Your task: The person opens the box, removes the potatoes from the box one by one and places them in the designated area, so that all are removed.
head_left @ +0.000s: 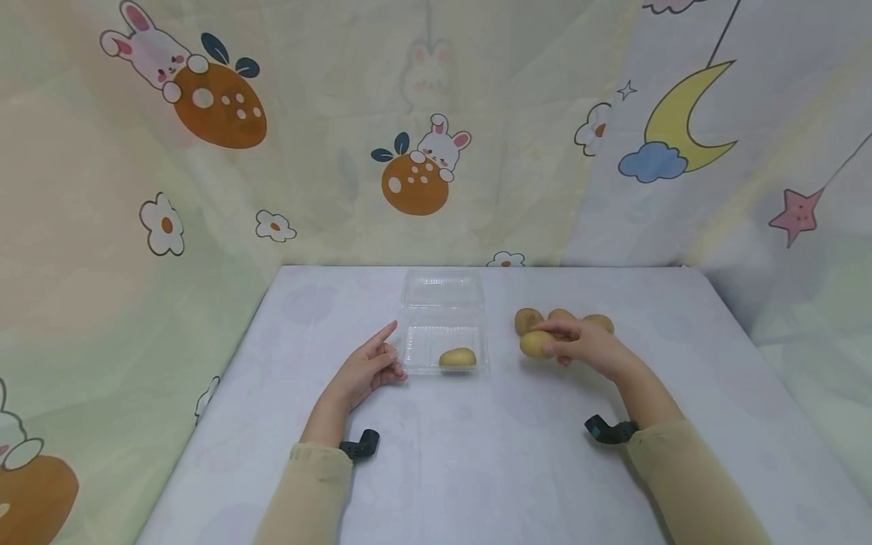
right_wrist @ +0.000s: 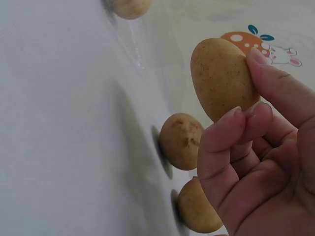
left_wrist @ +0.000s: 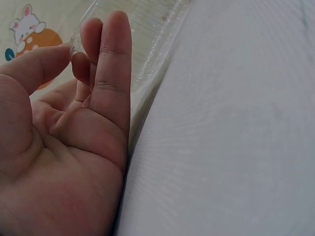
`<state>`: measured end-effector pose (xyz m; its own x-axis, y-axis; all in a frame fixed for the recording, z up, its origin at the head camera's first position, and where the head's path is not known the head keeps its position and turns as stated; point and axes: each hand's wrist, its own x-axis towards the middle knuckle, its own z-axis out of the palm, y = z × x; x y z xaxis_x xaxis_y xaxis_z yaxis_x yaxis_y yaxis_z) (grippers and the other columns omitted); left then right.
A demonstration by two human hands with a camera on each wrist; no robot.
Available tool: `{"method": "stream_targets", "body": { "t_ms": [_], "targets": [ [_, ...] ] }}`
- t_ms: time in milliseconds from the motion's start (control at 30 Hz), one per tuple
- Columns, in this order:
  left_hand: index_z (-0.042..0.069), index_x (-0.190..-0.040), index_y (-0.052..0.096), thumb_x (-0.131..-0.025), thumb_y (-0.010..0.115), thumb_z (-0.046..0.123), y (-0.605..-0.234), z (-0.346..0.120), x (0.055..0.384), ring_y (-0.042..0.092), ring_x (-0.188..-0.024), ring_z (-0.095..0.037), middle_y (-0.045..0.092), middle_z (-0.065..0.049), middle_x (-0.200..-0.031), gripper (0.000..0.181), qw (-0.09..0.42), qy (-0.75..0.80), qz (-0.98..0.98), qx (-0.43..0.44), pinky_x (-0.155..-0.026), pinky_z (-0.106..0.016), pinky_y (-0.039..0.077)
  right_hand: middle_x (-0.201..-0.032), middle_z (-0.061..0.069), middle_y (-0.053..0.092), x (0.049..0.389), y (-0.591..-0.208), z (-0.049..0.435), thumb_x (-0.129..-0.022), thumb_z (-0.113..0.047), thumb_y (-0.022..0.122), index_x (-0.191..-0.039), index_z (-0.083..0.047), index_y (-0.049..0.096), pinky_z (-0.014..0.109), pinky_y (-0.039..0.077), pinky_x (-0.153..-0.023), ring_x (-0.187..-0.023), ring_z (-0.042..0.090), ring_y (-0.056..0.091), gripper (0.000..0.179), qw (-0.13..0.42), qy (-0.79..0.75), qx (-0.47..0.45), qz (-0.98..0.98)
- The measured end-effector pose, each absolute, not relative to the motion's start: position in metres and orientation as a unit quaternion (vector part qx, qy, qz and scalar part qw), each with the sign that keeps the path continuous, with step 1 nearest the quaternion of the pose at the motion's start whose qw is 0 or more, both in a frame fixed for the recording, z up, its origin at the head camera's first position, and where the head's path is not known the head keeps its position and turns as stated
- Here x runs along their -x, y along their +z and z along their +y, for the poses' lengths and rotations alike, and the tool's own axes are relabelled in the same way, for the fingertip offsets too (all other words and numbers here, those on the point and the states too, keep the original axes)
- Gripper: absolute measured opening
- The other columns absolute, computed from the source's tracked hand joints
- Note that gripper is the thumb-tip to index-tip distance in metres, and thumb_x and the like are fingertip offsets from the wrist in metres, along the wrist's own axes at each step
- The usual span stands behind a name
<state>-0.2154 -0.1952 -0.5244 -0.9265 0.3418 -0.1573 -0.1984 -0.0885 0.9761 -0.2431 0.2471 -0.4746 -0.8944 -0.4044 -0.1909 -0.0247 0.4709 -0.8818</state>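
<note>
A clear plastic container (head_left: 443, 344) lies with its lid folded back, and one potato (head_left: 457, 359) is inside near its front edge. My left hand (head_left: 368, 371) is at the container's left front corner; the thumb and fingers pinch its rim while the index finger stretches forward. To the right, my right hand (head_left: 586, 344) holds a smooth yellow-brown potato (right_wrist: 221, 78) between thumb and fingertips, raised above the table in the right wrist view. Behind that hand lie more potatoes: one at the left (head_left: 527, 321), one partly hidden (head_left: 561, 315), and one at the right (head_left: 599, 322).
A white cloth (head_left: 477, 469) covers the table. Behind its far edge hangs a printed curtain (head_left: 327, 166) with rabbits, flowers and a moon. Each wrist carries a small black camera, one on the left (head_left: 361, 445) and one on the right (head_left: 609, 431).
</note>
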Motion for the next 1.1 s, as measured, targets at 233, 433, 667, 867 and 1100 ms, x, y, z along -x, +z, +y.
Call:
{"method": "stream_targets", "body": {
  "t_ms": [233,433,667,867,1100],
  "targets": [
    [0.028,-0.158,0.023,-0.101,0.052,0.009,-0.525,-0.196,0.215,0.067,-0.081,-0.015,0.053,-0.001,-0.091,0.066,0.184,0.731,0.655,-0.052,-0.087,-0.039,0.061,-0.115,0.011,0.063,0.236,-0.489,0.249,-0.086,-0.038,0.075,-0.132,-0.017,0.061,0.032,0.055,-0.071,-0.071,0.020,0.061,0.052,0.202,-0.506,0.110,0.831],
    [0.030,-0.157,0.025,-0.101,0.052,0.008,-0.524,-0.195,0.215,0.067,-0.081,-0.015,0.053,-0.001,-0.092,0.066,0.184,0.729,0.658,-0.047,-0.087,-0.039,0.061,-0.118,0.012,0.064,0.231,-0.498,0.248,-0.084,-0.043,0.076,-0.130,-0.019,0.063,0.032,0.055,-0.068,-0.070,0.022,0.063,0.054,0.200,-0.488,0.093,0.845],
    [0.030,-0.157,0.027,-0.100,0.052,0.007,-0.524,-0.194,0.215,0.067,-0.081,-0.016,0.054,-0.002,-0.091,0.066,0.183,0.732,0.655,-0.040,-0.088,-0.040,0.061,-0.123,0.014,0.062,0.231,-0.500,0.249,-0.084,-0.044,0.076,-0.132,-0.018,0.062,0.031,0.055,-0.073,-0.071,0.022,0.064,0.056,0.203,-0.488,0.084,0.845],
    [0.029,-0.157,0.027,-0.101,0.052,0.006,-0.522,-0.194,0.215,0.067,-0.080,-0.016,0.053,-0.002,-0.091,0.065,0.184,0.729,0.658,-0.039,-0.087,-0.040,0.061,-0.127,0.015,0.060,0.232,-0.501,0.250,-0.084,-0.045,0.076,-0.133,-0.018,0.062,0.031,0.054,-0.076,-0.071,0.024,0.066,0.058,0.202,-0.489,0.085,0.844],
    [0.027,-0.157,0.026,-0.101,0.051,0.006,-0.522,-0.194,0.215,0.067,-0.080,-0.015,0.054,-0.001,-0.090,0.066,0.185,0.731,0.656,-0.043,-0.086,-0.039,0.061,-0.105,0.010,0.069,0.231,-0.507,0.250,-0.085,-0.039,0.076,-0.135,-0.015,0.060,0.027,0.054,-0.077,-0.068,0.024,0.066,0.057,0.192,-0.481,0.100,0.849]
  ]
}}
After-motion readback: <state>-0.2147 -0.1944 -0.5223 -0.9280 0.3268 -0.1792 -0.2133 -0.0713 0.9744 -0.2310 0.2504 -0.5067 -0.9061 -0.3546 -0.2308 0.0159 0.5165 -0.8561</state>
